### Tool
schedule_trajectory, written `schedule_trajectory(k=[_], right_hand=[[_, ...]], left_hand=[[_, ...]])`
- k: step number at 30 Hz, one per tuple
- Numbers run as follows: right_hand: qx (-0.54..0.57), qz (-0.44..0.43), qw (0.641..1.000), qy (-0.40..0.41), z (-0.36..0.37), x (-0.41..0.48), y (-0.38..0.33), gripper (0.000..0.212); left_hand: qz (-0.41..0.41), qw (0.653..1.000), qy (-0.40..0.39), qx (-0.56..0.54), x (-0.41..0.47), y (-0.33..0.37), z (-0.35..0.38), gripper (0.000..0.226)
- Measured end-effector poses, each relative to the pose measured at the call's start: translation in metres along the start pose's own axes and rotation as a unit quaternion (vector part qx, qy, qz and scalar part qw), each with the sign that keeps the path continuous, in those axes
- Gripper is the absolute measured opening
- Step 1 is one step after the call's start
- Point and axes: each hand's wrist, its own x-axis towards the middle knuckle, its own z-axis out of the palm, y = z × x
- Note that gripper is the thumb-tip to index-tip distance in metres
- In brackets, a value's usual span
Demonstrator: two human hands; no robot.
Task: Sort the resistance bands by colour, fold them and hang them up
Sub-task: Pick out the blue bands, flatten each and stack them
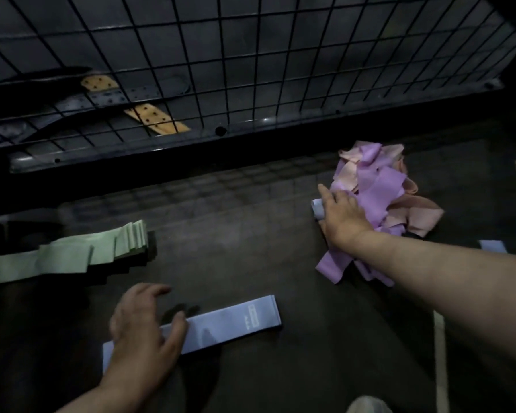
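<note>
A pale blue band lies flat on the dark floor in front of me. My left hand rests on its left end, fingers spread. At the right sits a tangled heap of purple and pink bands. My right hand lies on the heap's left side, over a small pale blue band end; whether the fingers grip it is hidden. A row of folded green bands lies at the left, over black ones.
A black wire grid panel stands along the back, with yellow and grey perforated straps behind it. Another pale blue piece shows behind my right forearm. White lines mark the floor at the right.
</note>
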Motion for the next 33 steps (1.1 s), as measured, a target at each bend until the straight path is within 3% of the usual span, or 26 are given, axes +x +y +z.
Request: schedule_trajectory(k=[3,7,9,12,14,16,18,20,22,25,27,29,31,33], right_hand=[[-0.035,-0.043,0.997,0.061,-0.006,0.002,0.013,0.037],[0.114,-0.063,0.975,0.177,-0.019,-0.01,0.021,0.019],[0.319,-0.035,0.933,0.166,-0.04,-0.019,0.015,0.012],[0.543,0.056,0.83,0.116,-0.078,-0.032,0.0,0.011],[0.647,0.103,0.755,0.041,-0.095,-0.037,-0.011,0.014],[0.729,0.125,0.666,-0.094,-0.105,-0.043,-0.021,0.021],[0.746,0.108,0.616,-0.228,-0.106,-0.053,-0.028,0.032],[0.731,0.051,0.59,-0.339,-0.103,-0.062,-0.034,0.046],[0.712,-0.003,0.558,-0.426,-0.098,-0.069,-0.04,0.052],[0.706,-0.022,0.513,-0.488,-0.091,-0.073,-0.052,0.045],[0.7,-0.011,0.506,-0.504,-0.087,-0.075,-0.059,0.041],[0.687,0.013,0.516,-0.512,-0.084,-0.078,-0.063,0.057],[0.659,0.018,0.557,-0.505,-0.084,-0.081,-0.064,0.065],[0.612,0.012,0.632,-0.476,-0.085,-0.083,-0.063,0.055]], left_hand=[[0.093,0.995,-0.016,-0.023,0.011,0.03,0.011,0.05],[0.146,0.984,-0.07,-0.081,0.023,0.069,0.021,0.04],[0.112,0.981,-0.105,-0.116,0.028,0.085,0.026,0.04],[0.023,0.966,-0.163,-0.2,0.034,0.106,0.029,0.027],[-0.047,0.933,-0.2,-0.296,0.041,0.119,0.024,0.029],[-0.121,0.881,-0.233,-0.392,0.049,0.132,0.015,0.037],[-0.215,0.784,-0.27,-0.516,0.055,0.139,0.005,0.035],[-0.255,0.688,-0.297,-0.611,0.059,0.138,-0.006,0.035],[-0.217,0.68,-0.323,-0.621,0.059,0.133,-0.012,0.044],[-0.153,0.694,-0.34,-0.616,0.053,0.126,-0.019,0.046],[-0.141,0.716,-0.319,-0.604,0.051,0.122,-0.024,0.032],[-0.136,0.741,-0.285,-0.592,0.05,0.114,-0.03,0.026],[-0.128,0.762,-0.241,-0.587,0.053,0.104,-0.036,0.023],[-0.127,0.781,-0.192,-0.581,0.06,0.093,-0.045,0.012]])
